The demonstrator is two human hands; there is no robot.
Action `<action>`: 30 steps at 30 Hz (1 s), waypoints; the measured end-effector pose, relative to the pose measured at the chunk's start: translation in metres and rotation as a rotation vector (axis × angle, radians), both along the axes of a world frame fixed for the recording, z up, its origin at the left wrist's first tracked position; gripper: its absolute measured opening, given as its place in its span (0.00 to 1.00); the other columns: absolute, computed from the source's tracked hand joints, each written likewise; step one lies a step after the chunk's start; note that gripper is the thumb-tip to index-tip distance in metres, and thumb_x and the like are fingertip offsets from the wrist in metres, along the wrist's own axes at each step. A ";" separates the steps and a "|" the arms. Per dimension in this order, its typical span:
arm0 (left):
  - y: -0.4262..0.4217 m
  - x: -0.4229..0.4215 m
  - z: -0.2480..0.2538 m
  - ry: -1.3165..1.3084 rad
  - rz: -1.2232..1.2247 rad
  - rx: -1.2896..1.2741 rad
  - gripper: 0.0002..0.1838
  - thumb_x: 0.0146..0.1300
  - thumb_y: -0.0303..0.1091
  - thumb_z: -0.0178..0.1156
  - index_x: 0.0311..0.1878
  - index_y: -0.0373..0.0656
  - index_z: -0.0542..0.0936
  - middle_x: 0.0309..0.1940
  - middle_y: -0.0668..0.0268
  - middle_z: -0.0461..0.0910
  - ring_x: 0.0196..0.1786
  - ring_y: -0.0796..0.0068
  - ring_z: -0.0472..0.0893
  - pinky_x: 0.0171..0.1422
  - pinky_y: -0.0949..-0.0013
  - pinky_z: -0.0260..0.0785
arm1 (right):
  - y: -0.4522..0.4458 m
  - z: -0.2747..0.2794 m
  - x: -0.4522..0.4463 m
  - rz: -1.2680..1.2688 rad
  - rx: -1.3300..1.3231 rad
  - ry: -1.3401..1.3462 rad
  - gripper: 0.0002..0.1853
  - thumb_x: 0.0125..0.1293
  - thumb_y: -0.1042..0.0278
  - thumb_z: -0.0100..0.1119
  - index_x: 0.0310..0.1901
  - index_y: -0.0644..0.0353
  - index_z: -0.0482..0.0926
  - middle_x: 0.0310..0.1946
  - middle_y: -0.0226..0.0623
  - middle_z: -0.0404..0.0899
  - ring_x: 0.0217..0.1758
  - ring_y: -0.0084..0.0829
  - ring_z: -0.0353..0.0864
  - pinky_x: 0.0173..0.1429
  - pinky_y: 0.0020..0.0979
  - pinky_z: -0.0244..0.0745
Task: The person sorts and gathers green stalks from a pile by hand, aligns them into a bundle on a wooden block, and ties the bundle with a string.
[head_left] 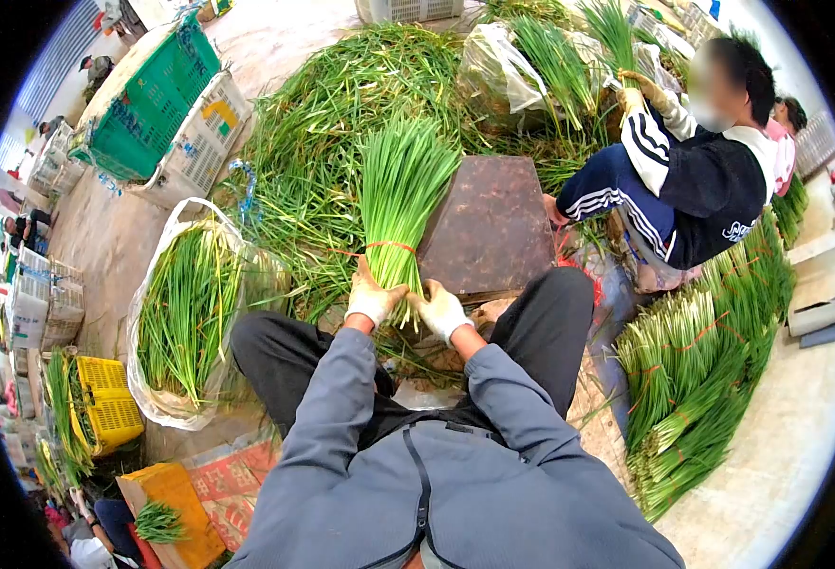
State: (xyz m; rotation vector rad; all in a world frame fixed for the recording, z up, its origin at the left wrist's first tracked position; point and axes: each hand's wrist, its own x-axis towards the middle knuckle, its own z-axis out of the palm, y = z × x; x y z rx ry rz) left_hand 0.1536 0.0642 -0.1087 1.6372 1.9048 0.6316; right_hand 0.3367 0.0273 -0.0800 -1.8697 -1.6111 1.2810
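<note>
A thick bundle of long green chives [403, 194] stands in front of me, its leaf tips pointing away. A red band [391, 247] circles it low down, near the cut ends. My left hand [372, 296], in a pale glove with bare-looking fingertips, grips the lower left side just under the band. At the lower right, my gloved right hand [441, 310] closes on the stem ends. Some of its fingers are hidden by the stems. Just right of the bundle lies a dark brown board [490, 225].
Loose chives [304, 142] form a large heap ahead. A plastic bag of chives [190, 313] sits at left, near green [157, 104] and yellow crates [109, 403]. Banded bundles [688, 356] line the right side. A co-worker [697, 180] sits at right, holding chives.
</note>
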 end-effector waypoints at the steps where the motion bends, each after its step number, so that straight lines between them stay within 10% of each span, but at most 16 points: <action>1: 0.000 -0.001 0.004 -0.057 0.011 -0.057 0.66 0.42 0.49 0.81 0.78 0.35 0.49 0.65 0.40 0.68 0.65 0.44 0.73 0.72 0.58 0.67 | -0.001 0.002 -0.007 0.037 -0.005 0.107 0.34 0.69 0.47 0.59 0.68 0.64 0.68 0.58 0.61 0.78 0.64 0.56 0.77 0.66 0.44 0.72; 5: 0.003 -0.003 0.004 -0.143 0.030 -0.128 0.68 0.43 0.54 0.79 0.79 0.33 0.48 0.66 0.37 0.66 0.67 0.41 0.70 0.74 0.56 0.64 | 0.000 -0.036 -0.034 -0.029 0.031 0.143 0.33 0.71 0.59 0.54 0.73 0.59 0.55 0.56 0.62 0.78 0.60 0.61 0.76 0.62 0.50 0.74; 14: -0.004 0.003 0.011 0.007 -0.004 -0.104 0.60 0.50 0.52 0.76 0.78 0.37 0.52 0.66 0.39 0.69 0.67 0.39 0.70 0.72 0.51 0.64 | 0.016 -0.039 -0.051 -0.157 0.072 -0.010 0.22 0.72 0.63 0.47 0.65 0.61 0.67 0.49 0.62 0.81 0.50 0.64 0.81 0.54 0.55 0.77; 22: 0.001 0.001 0.011 0.014 -0.053 -0.142 0.63 0.49 0.54 0.76 0.79 0.34 0.49 0.66 0.39 0.69 0.68 0.40 0.70 0.73 0.54 0.63 | 0.013 -0.029 -0.041 0.000 0.014 -0.093 0.30 0.69 0.64 0.50 0.71 0.61 0.57 0.54 0.64 0.79 0.51 0.66 0.80 0.55 0.56 0.76; 24: -0.004 0.005 0.022 0.050 -0.078 -0.030 0.60 0.46 0.50 0.77 0.77 0.35 0.54 0.63 0.42 0.71 0.65 0.42 0.72 0.72 0.54 0.65 | 0.013 -0.102 -0.047 0.039 0.217 -0.073 0.32 0.69 0.64 0.50 0.72 0.61 0.55 0.54 0.65 0.78 0.51 0.66 0.80 0.56 0.56 0.76; 27: -0.008 0.016 0.071 0.193 -0.183 0.061 0.56 0.46 0.45 0.76 0.76 0.36 0.57 0.61 0.45 0.72 0.61 0.44 0.74 0.68 0.53 0.68 | -0.004 -0.066 -0.042 0.013 0.452 0.078 0.35 0.70 0.63 0.50 0.75 0.60 0.51 0.54 0.68 0.77 0.52 0.66 0.79 0.56 0.55 0.76; 30: -0.015 0.028 0.087 0.415 -0.297 0.137 0.50 0.50 0.40 0.71 0.75 0.35 0.60 0.60 0.48 0.73 0.60 0.48 0.75 0.67 0.53 0.68 | -0.015 -0.023 -0.040 -0.051 0.107 0.201 0.37 0.70 0.59 0.53 0.74 0.66 0.52 0.52 0.67 0.79 0.53 0.63 0.80 0.57 0.52 0.77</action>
